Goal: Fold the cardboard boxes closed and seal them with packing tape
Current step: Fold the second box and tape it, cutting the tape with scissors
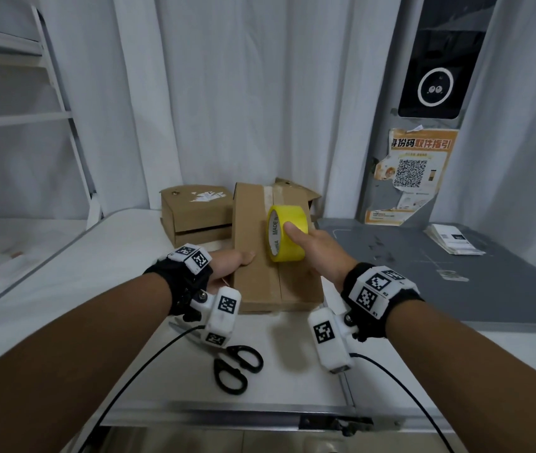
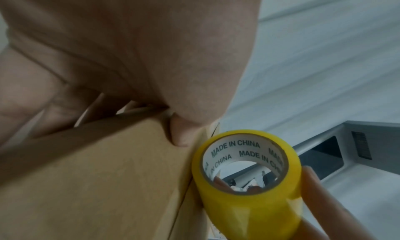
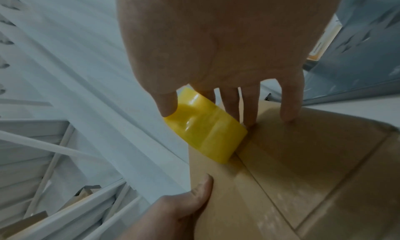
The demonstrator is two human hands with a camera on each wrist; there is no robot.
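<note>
A closed brown cardboard box (image 1: 253, 256) lies lengthwise on the white table, its flaps meeting along a centre seam. My right hand (image 1: 312, 246) grips a yellow tape roll (image 1: 287, 232) standing on edge on that seam, thumb on the roll's outer face and fingers behind it (image 3: 229, 106). A strip of clear tape runs from the roll along the seam toward the box's far end. My left hand (image 1: 227, 264) grips the box's left edge, thumb (image 2: 179, 134) on top beside the roll (image 2: 246, 171) and fingers down the side.
Black scissors (image 1: 237, 367) lie on the table near my wrists. Two more cardboard boxes (image 1: 194, 217) stand behind and to the left. A grey counter (image 1: 423, 263) with papers (image 1: 452, 243) adjoins on the right. White shelving (image 1: 31, 109) and curtains stand behind.
</note>
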